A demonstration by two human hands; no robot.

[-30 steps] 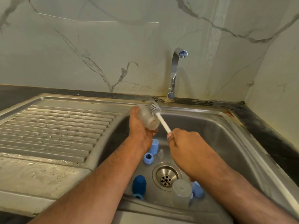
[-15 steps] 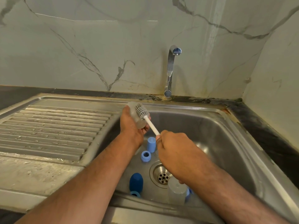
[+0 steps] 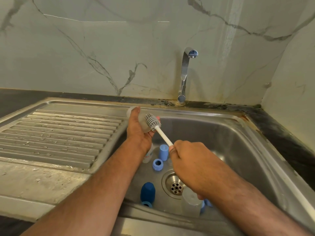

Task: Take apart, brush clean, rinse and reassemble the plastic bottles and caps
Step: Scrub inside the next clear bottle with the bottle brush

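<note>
Showing brush-clean stage, w/ parts ordered large to small. Steel sink (image 3: 238, 143): basin is used as catch-all, so loose parts stay contained near the drain (image 3: 176, 185). Faucet (image 3: 185, 74): no water seen running, so rinsing is judged not yet begun. Left hand (image 3: 139, 132): closed around a clear plastic bottle (image 3: 131, 110), held over the basin's back-left corner, prob. to steady it. Right hand (image 3: 192, 160): fist wrapped on the white handle of a bottle brush (image 3: 152, 121), grey head laid against the bottle. Dark blue cap (image 3: 147, 191), light blue cap (image 3: 163, 152) and ring (image 3: 157, 164) are left on the basin floor, apart, presumably awaiting brushing.
</note>
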